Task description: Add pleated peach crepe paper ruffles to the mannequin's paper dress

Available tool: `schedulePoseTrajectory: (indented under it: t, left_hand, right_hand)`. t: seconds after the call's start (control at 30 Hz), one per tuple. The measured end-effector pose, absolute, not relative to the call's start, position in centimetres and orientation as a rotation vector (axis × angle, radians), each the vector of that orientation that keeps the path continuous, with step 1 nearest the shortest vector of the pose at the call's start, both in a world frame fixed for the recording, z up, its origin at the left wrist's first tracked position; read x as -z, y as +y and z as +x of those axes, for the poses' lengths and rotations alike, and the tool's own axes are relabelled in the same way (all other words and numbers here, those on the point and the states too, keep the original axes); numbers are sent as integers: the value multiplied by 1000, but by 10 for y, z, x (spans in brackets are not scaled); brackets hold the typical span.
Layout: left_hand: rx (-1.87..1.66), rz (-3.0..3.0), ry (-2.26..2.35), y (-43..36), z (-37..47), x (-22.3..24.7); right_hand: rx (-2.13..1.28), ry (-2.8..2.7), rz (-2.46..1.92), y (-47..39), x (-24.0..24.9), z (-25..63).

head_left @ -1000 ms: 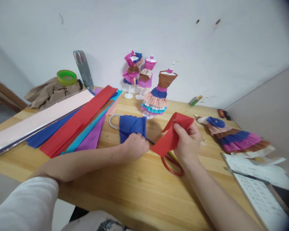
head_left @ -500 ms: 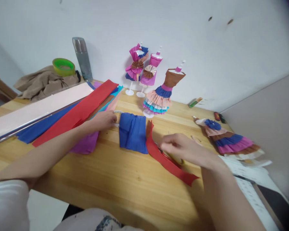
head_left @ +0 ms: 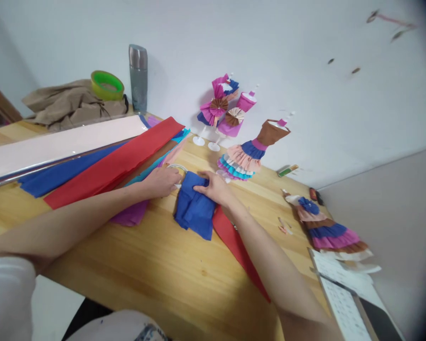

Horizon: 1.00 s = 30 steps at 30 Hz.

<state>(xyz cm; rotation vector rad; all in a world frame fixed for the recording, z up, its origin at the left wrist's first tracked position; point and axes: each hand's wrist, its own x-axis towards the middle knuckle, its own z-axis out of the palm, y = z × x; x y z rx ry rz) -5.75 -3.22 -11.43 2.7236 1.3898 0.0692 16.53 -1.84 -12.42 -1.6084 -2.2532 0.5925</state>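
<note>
A pleated blue crepe piece (head_left: pixel 195 206) lies on the wooden table in front of me. My right hand (head_left: pixel 213 185) pinches its upper right edge between thumb and fingers. Just left of the blue piece, my left hand (head_left: pixel 165 181) is closed beside a pale curved item (head_left: pixel 177 166), perhaps a roll of tape; what its fingers hold is too small to make out. A red strip (head_left: pixel 239 248) runs from the blue piece toward the lower right, partly under my right forearm.
Long crepe strips, a red one (head_left: pixel 117 163) on top, spread at the left. Dressed mannequins, one in brown (head_left: pixel 271 132), stand by the wall. A flask (head_left: pixel 138 80), green tape (head_left: pixel 107 86) and brown cloth (head_left: pixel 69 106) sit behind. A layered dress (head_left: pixel 332 230) and papers (head_left: pixel 337 296) lie right.
My right hand has moved left from over the red strip and taken hold of the blue piece, which is now tilted and more crumpled. The camera view has shifted.
</note>
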Motion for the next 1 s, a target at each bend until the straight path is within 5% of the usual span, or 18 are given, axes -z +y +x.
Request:
schedulePoseTrajectory:
  t: [0.47,1.0]
  left_hand:
    - [-251,2715,1526,-31,-54,131]
    - [-245,2766,1621,-27,-57,128]
  right_hand:
    - [-166,-2373,-1106,-73,139,166]
    - [-592,-2055,-1261,-65,143,181]
